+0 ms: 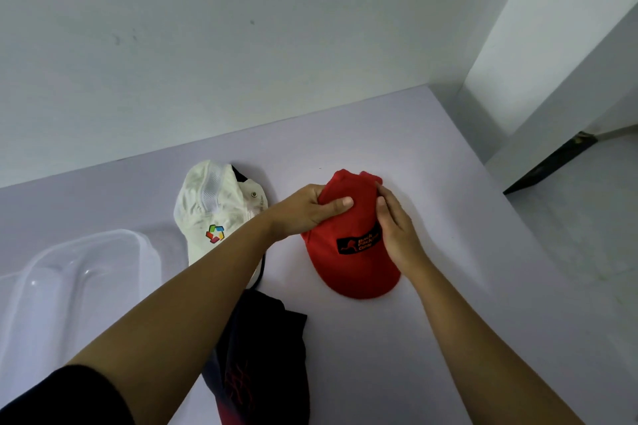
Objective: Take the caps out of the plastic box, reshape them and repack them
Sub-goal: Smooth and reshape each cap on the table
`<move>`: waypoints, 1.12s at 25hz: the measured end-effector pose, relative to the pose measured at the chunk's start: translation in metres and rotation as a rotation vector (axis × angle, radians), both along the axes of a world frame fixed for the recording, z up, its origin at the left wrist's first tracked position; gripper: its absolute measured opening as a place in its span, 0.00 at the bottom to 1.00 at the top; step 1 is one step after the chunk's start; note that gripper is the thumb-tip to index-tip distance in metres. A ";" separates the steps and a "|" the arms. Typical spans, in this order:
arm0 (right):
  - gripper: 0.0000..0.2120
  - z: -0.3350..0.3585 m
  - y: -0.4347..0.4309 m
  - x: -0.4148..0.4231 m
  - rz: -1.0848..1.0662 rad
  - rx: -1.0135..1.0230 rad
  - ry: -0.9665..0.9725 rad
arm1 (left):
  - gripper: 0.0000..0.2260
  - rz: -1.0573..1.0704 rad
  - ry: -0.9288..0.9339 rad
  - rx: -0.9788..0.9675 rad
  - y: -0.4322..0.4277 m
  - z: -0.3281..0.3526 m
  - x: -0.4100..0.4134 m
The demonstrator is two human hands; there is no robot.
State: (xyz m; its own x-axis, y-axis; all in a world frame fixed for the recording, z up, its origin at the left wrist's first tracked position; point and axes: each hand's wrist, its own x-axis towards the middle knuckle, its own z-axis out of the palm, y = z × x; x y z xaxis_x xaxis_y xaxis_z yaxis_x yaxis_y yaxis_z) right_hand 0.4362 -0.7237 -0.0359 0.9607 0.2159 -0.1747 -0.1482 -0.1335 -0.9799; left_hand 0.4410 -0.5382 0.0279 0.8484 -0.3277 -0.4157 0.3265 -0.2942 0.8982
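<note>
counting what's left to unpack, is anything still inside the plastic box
No cap shows inside the plastic box; only the table colour comes through its clear walls. The left forearm and the frame edge hide its near corner.

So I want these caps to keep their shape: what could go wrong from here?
The left hand grips the crown of the red cap against the right hand, so it may crease. The left forearm crosses the white cap and dark cap; drawing back could drag or flatten them.
</note>
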 end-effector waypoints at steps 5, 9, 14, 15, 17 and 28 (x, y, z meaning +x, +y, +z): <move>0.19 -0.005 0.002 0.009 0.052 0.067 0.041 | 0.08 -0.010 -0.126 0.080 -0.002 0.001 0.002; 0.18 -0.009 0.002 0.006 -0.006 0.073 0.063 | 0.14 0.043 -0.202 0.212 0.005 -0.009 0.003; 0.18 -0.012 0.002 0.001 -0.098 -0.099 -0.012 | 0.13 0.270 -0.173 0.255 0.021 -0.028 0.000; 0.17 -0.013 0.002 -0.001 -0.128 -0.122 -0.024 | 0.13 0.308 -0.156 0.246 0.024 -0.033 -0.002; 0.17 -0.014 0.003 -0.003 -0.171 -0.142 -0.034 | 0.15 0.294 -0.121 0.265 0.026 -0.038 -0.006; 0.21 -0.024 -0.002 0.008 -0.029 -0.279 -0.020 | 0.16 0.377 -0.095 0.149 0.019 -0.047 -0.012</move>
